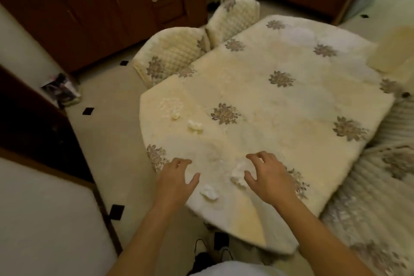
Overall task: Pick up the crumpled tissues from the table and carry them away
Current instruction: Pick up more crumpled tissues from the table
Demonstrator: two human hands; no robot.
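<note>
Several white crumpled tissues lie on the cream flowered tablecloth of the table [291,107]. One tissue [239,173] sits just left of my right hand [268,175], whose fingers are spread and bent above it, holding nothing. Another tissue [209,192] lies near the table's front edge, just right of my left hand [177,177], which hovers with relaxed fingers and holds nothing. Two more tissues lie farther back on the left: one tissue [194,126] and a smaller tissue [175,116].
Two padded chairs [174,56] stand at the table's far left side, and more flowered chairs [380,197] at the right. A pale box [394,51] sits on the table's far right. Dark wooden cabinets [78,11] line the walls. Tiled floor lies to the left.
</note>
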